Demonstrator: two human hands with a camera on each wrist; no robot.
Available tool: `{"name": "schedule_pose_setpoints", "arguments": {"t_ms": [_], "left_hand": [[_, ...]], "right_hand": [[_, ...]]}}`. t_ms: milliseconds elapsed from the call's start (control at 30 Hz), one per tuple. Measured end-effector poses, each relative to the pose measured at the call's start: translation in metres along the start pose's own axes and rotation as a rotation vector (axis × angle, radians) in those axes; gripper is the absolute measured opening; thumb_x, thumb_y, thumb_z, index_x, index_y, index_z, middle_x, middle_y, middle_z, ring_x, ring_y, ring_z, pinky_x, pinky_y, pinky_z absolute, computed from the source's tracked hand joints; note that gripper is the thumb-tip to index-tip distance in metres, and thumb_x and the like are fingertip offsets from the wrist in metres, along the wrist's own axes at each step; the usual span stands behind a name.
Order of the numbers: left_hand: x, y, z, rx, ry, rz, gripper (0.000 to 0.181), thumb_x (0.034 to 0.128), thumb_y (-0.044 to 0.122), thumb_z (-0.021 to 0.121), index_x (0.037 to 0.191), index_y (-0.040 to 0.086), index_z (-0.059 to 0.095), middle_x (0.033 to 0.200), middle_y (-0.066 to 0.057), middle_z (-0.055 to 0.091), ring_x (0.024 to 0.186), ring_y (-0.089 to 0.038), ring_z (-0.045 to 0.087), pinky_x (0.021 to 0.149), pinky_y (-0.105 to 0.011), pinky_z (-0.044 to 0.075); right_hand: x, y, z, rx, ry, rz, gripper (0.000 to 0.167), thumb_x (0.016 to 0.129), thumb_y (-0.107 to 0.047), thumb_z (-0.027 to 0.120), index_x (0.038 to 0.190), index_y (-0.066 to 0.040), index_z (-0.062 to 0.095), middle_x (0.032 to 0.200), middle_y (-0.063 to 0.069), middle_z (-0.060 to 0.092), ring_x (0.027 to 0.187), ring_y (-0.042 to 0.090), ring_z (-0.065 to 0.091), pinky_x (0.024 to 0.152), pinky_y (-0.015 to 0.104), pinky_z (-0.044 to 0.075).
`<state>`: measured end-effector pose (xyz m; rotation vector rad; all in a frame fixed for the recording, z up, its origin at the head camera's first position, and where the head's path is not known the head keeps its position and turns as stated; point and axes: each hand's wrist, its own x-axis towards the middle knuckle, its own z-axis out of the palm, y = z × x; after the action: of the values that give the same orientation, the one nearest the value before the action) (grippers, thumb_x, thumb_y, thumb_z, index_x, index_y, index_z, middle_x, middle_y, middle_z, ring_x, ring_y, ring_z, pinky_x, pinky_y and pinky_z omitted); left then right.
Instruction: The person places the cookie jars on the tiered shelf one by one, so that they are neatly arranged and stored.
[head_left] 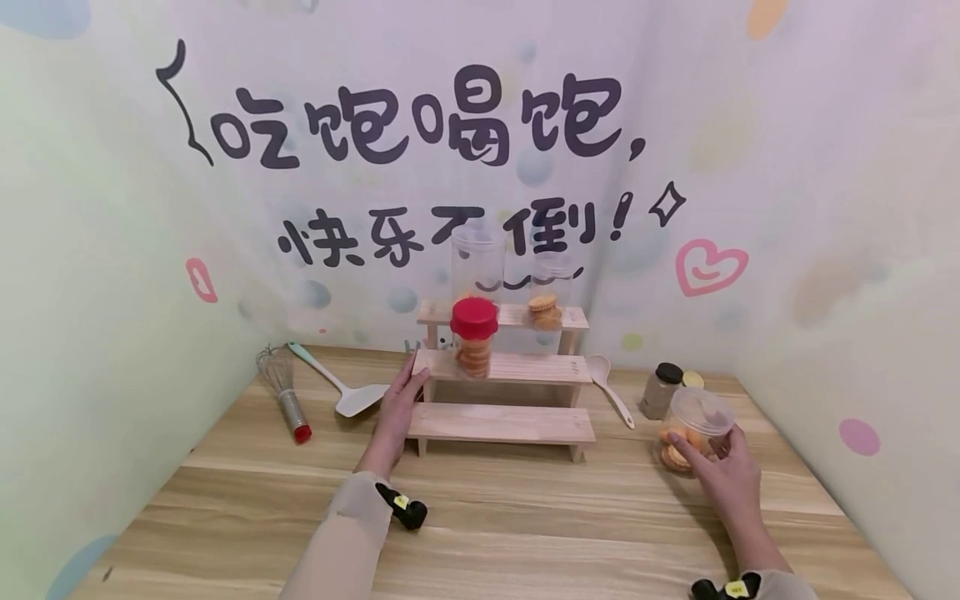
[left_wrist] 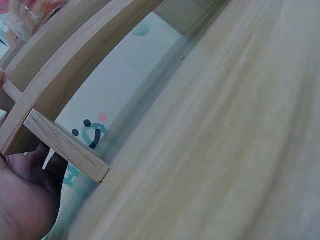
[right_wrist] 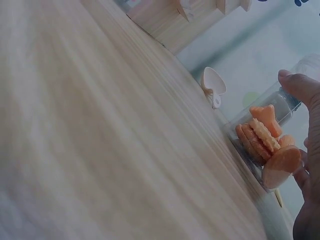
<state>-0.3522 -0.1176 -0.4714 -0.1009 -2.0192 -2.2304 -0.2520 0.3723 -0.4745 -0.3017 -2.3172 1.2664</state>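
Observation:
My left hand holds the left end of a three-step wooden display stand, by its middle step; part of the hand is hidden behind the wood in the left wrist view. Over at the right, my right hand grips a clear plastic jar between thumb and fingers. Orange and brown cookies lie in the lower part of that jar. Whether its base touches the table I cannot tell. On the middle step stands a red-lidded jar of stacked cookies.
Two clear jars, a tall one and a shorter one, stand on the top step. A whisk and white spatula lie left. A white spoon and black-lidded jar are right, near the back wall.

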Motion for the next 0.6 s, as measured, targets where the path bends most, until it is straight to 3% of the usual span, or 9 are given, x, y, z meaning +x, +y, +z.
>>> {"name": "schedule_pose_setpoints", "arguments": {"t_ms": [300,600], "left_hand": [[0.0028,0.0031,0.0000,-0.090,0.025,0.071,0.071,0.0930,0.040,0.073,0.155,0.021,0.043,0.160,0.008,0.035,0.146,-0.015,0.033,0.116,-0.034,0.034],[0.0018,0.0059,-0.0028,-0.109,0.014,0.074,0.071,0.0924,0.037,0.074,0.154,0.019,0.044,0.160,0.006,0.035,0.147,-0.015,0.030,0.117,-0.032,0.032]], "right_hand": [[0.0014,0.0009,-0.0010,-0.008,0.004,-0.019,0.094,0.084,-0.041,0.082,0.155,-0.006,0.032,0.152,0.021,0.043,0.136,0.039,0.045,0.109,0.057,0.039],[-0.0020,-0.0031,-0.0011,-0.004,0.040,-0.037,0.091,0.081,-0.038,0.086,0.152,-0.005,0.039,0.146,0.021,0.050,0.132,0.037,0.049,0.107,0.056,0.042]]}}
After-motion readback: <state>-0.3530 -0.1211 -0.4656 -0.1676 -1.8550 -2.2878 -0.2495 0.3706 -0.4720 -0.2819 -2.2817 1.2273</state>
